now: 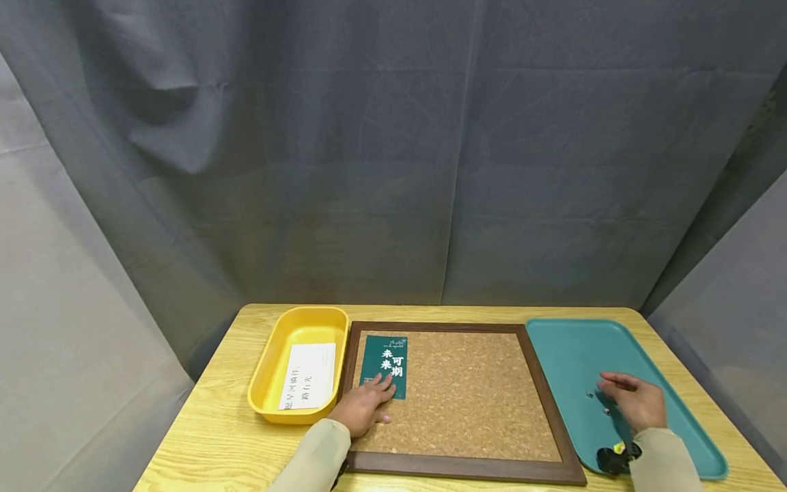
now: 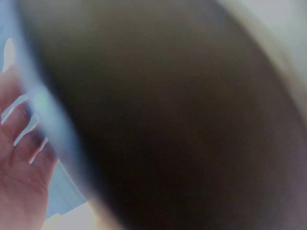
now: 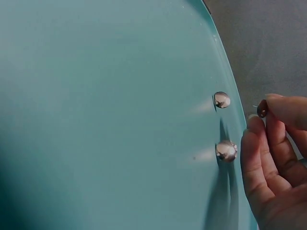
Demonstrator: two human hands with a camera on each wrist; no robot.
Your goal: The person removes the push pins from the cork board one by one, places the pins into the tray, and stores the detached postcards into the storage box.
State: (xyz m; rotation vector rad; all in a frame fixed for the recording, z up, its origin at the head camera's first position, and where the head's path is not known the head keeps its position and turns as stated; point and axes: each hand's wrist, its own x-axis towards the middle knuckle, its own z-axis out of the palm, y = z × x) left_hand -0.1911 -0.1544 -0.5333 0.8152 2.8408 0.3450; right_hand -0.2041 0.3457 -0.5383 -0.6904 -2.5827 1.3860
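Note:
My left hand (image 1: pixel 363 406) lies with its fingers extended over the lower edge of a dark green card (image 1: pixel 375 352) with white writing. That card sits at the upper left of a cork board (image 1: pixel 473 396) in a brown frame. Above the teal tray (image 1: pixel 565 352), my right hand (image 1: pixel 636 403) pinches a metal thumbtack (image 3: pixel 262 109) between thumb and fingers, its thin pin showing in the right wrist view. Two more thumbtacks, one upper (image 3: pixel 222 99) and one lower (image 3: pixel 226 151), rest on the tray. A dark blur hides most of the left wrist view.
Left of the board stands a yellow bin (image 1: pixel 261 369) holding white paper (image 1: pixel 313 372) with handwriting. The tray flanks the board on the right, all on a light wooden table (image 1: pixel 209 417). Grey curtains (image 1: pixel 393 171) hang behind. A small black object (image 1: pixel 610 461) is by my right wrist.

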